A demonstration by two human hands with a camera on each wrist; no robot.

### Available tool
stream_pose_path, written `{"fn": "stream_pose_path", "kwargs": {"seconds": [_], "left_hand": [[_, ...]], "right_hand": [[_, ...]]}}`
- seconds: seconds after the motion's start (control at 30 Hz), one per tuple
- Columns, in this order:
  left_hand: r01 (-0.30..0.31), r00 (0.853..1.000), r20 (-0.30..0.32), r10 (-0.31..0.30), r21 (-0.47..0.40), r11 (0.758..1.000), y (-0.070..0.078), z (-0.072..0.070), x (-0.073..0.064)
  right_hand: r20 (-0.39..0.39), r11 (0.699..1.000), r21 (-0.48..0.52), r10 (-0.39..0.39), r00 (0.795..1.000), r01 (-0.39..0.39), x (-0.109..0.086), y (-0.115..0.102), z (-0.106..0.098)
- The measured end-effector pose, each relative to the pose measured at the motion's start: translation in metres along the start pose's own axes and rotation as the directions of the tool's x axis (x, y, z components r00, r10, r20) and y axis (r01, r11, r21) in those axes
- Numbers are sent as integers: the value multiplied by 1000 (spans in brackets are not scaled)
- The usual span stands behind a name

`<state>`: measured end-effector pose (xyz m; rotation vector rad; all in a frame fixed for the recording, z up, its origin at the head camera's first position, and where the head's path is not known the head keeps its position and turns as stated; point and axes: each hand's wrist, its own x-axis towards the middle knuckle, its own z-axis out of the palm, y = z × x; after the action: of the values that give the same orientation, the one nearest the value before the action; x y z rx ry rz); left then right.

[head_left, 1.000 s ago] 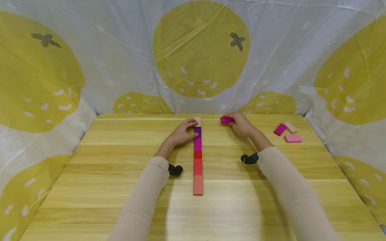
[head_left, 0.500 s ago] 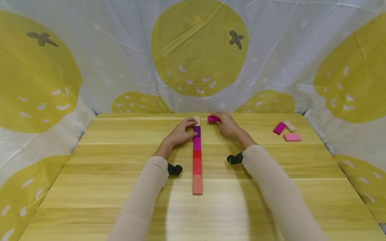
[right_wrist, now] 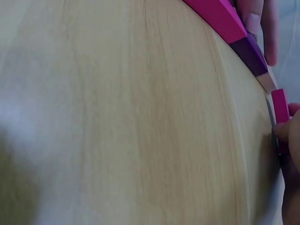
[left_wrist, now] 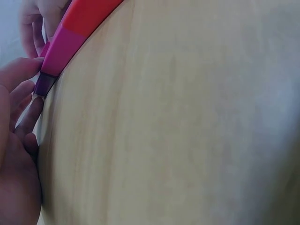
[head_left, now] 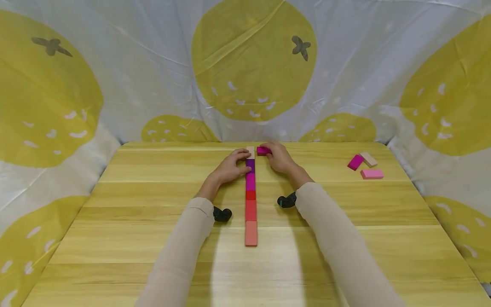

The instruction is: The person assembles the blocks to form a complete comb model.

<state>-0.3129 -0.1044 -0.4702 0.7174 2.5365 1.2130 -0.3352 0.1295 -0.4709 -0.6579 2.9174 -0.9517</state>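
Observation:
A straight row of wooden blocks runs away from me along the middle of the table. It goes from a salmon block (head_left: pixel 251 233) at the near end through red blocks (head_left: pixel 251 210), a magenta block (head_left: pixel 250 182) and a purple block (head_left: pixel 250 164) to a beige block (head_left: pixel 251 151) at the far end. My left hand (head_left: pixel 228 167) rests against the row's left side, thumb at the purple block and fingertips over the beige one. To the right of that end, my right hand (head_left: pixel 281 157) pinches a deep pink block (head_left: pixel 262 151) between thumb and fingers, close beside the beige block.
At the back right lie a loose magenta block (head_left: pixel 355 162), a beige block (head_left: pixel 368 159) and a pink block (head_left: pixel 372 174). A fruit-patterned curtain (head_left: pixel 165 85) stands behind the wooden table (head_left: pixel 126 238). Black wrist devices (head_left: pixel 222 214) show at both sleeves.
My right hand has carried the deep pink block leftward, up to the far end of the row. The left hand and the row have stayed in place.

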Motion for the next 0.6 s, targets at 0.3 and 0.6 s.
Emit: {"fn": "stream_pose_path", "kwargs": {"seconds": [0.3, 0.6], "left_hand": [[8, 1000, -14, -9, -33, 999, 3, 0, -3], [6, 1000, -23, -7, -39, 999, 2, 1, -2]], "right_hand": [[-1, 1000, -19, 1, 1000, -1, 5, -6, 5], [-9, 1000, -18, 10, 1000, -10, 8, -7, 6]]}}
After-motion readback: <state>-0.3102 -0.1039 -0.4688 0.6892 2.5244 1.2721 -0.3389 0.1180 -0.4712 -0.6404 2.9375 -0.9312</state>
